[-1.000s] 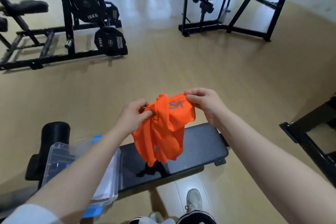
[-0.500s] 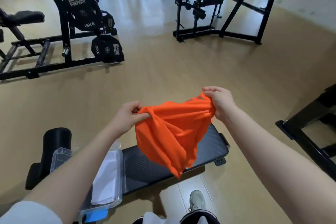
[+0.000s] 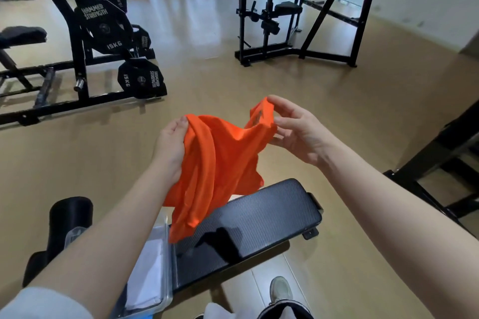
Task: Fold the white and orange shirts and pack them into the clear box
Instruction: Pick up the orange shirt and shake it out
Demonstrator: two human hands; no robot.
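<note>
Orange shirt [image 3: 220,163] hangs bunched between both hands above the bench [image 3: 259,220]: left hand [image 3: 171,145] clutches one edge, right hand [image 3: 293,127] pinches another at 2 o'clock; clear box [image 3: 166,261], holding white shirt [image 3: 150,274], lies toward 7 o'clock, nearer the left hand.

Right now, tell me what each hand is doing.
Left hand: grips the orange shirt.
Right hand: pinches the shirt's other end.
</note>
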